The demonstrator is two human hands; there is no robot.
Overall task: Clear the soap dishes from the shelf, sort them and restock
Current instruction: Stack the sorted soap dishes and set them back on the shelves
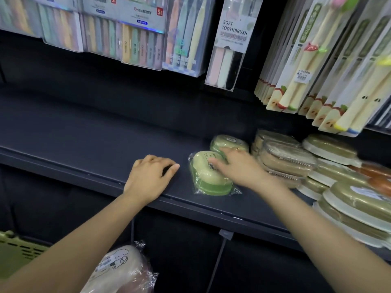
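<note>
At a shop shelf (88, 132) under hanging toothbrush packs (227, 49), I lay my right hand (234, 166) flat across 2 green soap dishes (208, 176), fingers straight and spread, pressing rather than gripping; nothing is pinched. The near dish sits close to the shelf's front lip, the second dish (228, 142) touches it just behind, and I judge I am squaring the pair into a row beside the stacked brown and olive dishes (283, 157) to the right. My left hand (151, 176) rests on the bare shelf beside them, fingers loosely curled, holding nothing, seemingly to steady my reach. Each green dish is an oval, pale lid over a darker green base, sealed in crinkled clear wrap with a small printed label. A cream wrapped dish (120, 267) waits below the shelf, near a green crate (19, 248).
</note>
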